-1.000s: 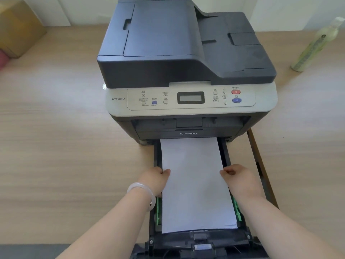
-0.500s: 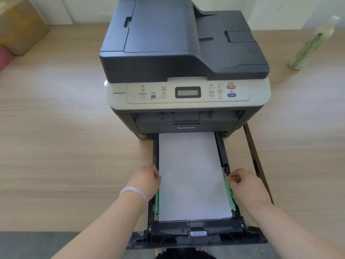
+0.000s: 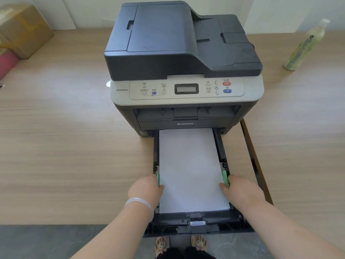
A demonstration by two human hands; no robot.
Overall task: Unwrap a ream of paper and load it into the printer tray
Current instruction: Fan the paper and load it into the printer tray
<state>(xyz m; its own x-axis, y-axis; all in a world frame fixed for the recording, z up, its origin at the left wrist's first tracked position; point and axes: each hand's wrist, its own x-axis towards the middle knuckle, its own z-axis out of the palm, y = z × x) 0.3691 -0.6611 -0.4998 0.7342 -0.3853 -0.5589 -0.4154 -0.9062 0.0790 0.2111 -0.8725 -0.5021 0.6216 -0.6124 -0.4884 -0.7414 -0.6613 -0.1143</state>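
The table is a broad, flat surface of pale wood-grain laminate with horizontal streaks. Behind it stands a plain cream wall. Below the table's front edge lies a grey stone-pattern floor.

At the far left corner sits a brown cardboard box, with a pink item just in front of it, only partly in view. At the far right stands a pale green bottle, blurred, well apart from the printer. A dark slot runs through the table top just right of the tray.

The printer is boxy: a dark matte plastic top, a light grey control panel with 1 small display, 1 red button and 2 blue buttons. The tray is black plastic, pulled out toward the person and overhanging the table edge. The paper, a smooth white rectangular stack, lies flat inside the tray, its far end under the printer body.

The left hand rests at the paper's left edge beside the green left guide; a pale translucent bangle circles the wrist. The right hand rests at the right edge against the green right guide. Both hands press inward with fingers curled down over the tray sides; whether they pinch the guides cannot be told.
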